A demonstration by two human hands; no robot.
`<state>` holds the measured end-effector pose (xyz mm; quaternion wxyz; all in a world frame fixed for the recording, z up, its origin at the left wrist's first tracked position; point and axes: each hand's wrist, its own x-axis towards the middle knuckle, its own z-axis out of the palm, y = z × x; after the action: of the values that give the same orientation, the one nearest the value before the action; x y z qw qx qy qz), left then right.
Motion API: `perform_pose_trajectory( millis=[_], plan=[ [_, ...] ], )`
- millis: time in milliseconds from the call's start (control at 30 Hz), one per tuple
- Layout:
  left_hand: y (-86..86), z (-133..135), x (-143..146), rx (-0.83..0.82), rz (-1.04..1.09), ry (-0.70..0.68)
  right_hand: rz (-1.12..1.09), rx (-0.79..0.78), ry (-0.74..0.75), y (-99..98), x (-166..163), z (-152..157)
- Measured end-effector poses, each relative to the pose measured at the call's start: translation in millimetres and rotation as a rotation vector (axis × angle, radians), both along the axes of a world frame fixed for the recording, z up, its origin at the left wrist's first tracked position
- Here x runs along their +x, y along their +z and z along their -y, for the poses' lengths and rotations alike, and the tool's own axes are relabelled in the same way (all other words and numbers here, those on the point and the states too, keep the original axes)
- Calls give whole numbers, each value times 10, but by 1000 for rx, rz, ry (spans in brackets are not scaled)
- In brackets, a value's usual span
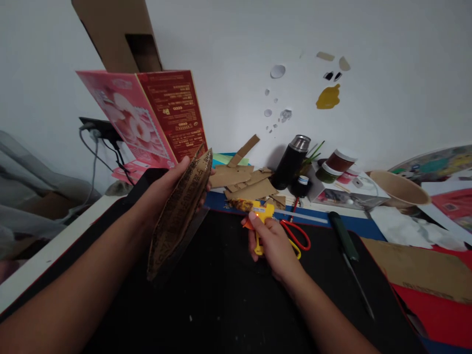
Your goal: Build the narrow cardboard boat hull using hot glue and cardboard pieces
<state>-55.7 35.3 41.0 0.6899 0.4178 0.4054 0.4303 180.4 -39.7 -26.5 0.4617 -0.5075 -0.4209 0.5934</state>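
Above the mat's (221, 295) far edge, left hand (171, 187) pinches the cardboard (180, 216), probably light and stiff, near its top; right hand (275, 246) wraps a glue gun (261, 215).

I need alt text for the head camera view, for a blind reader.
The left hand holds up a printed cardboard piece while the right hand grips a yellow glue gun over a black mat. Red scissors and a screwdriver lie beside the right hand; a pink box, a black flask and a paper bowl stand behind.
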Motion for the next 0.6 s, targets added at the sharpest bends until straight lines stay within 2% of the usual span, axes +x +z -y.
perform_pose_trajectory(
  millis=[300,400,467,600],
  plan=[
    [-21,-5,25,-41,61,-152,56,-151,204,-55,-84,41],
    [-63,18,98,-80,42,-139,99,-138,249,-105,-96,36],
    [-95,54,168,-91,61,-62,142,-128,278,-126,-103,38],
    [-150,129,282,-198,54,-72,228,-121,316,-151,-95,50]
  ],
)
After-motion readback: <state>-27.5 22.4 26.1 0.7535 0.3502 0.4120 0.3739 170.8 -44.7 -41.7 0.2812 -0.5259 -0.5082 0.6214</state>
